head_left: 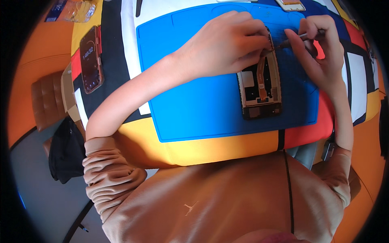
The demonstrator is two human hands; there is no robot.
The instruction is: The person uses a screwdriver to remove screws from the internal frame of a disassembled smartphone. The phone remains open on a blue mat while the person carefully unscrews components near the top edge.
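An opened phone (270, 83), its inner frame and an orange ribbon cable showing, lies upright on a blue work mat (194, 109). My left hand (233, 42) reaches across from the left and covers the phone's upper part. Its fingers are curled down around that end, and their tips are partly hidden. To the right of the phone, my right hand (324, 52) pinches a slim, grey, pointed tool (302, 37) between thumb and fingers. The tool's tip points left toward the phone's upper right edge; whether it touches is too small to tell.
A phone with a lit screen (92, 60) lies left of the mat on the colour-blocked tablecloth (194, 152). Beyond the mat's far edge lies a pale phone part (291, 5). A clear glass dish (81, 11) stands at the far left, above a brown padded seat (48, 99).
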